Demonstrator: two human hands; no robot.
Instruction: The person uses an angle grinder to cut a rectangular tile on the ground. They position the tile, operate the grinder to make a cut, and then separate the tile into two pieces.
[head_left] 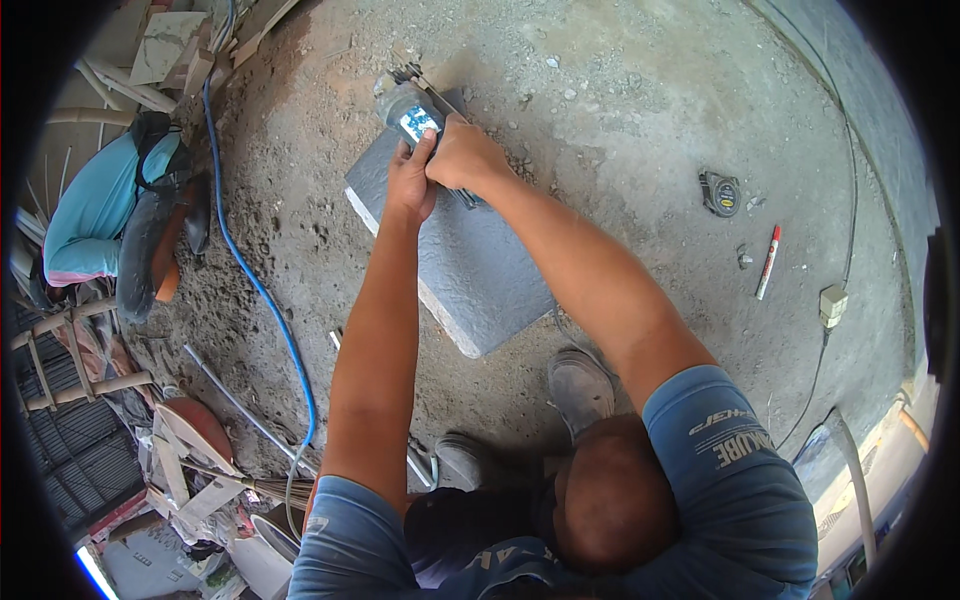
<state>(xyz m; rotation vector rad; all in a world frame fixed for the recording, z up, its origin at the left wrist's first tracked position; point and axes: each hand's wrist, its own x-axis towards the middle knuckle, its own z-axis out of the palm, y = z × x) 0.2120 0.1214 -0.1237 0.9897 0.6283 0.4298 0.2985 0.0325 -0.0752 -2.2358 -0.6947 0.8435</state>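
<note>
Both of my hands are wrapped round an angle grinder (402, 106) with a grey body and a white-and-blue label. My left hand (410, 182) holds it from the near left, thumb pointing up along the body. My right hand (466, 154) grips it just to the right, knuckles up. Below the tool a dark grey stone-like slab (485, 275) with a pale edge lies on the ground. The grinder is over the slab's far end; my hands hide part of it, and I cannot tell whether its disc touches the slab.
To the right lie a tape measure (720, 193), a red-and-white marker (769, 262) and a cable with a pale plug block (832, 305). A blue hose (262, 290) runs along the left, beside a turquoise bag-like bundle (95, 212) and piled scrap. My shoes (580, 388) stand near the slab.
</note>
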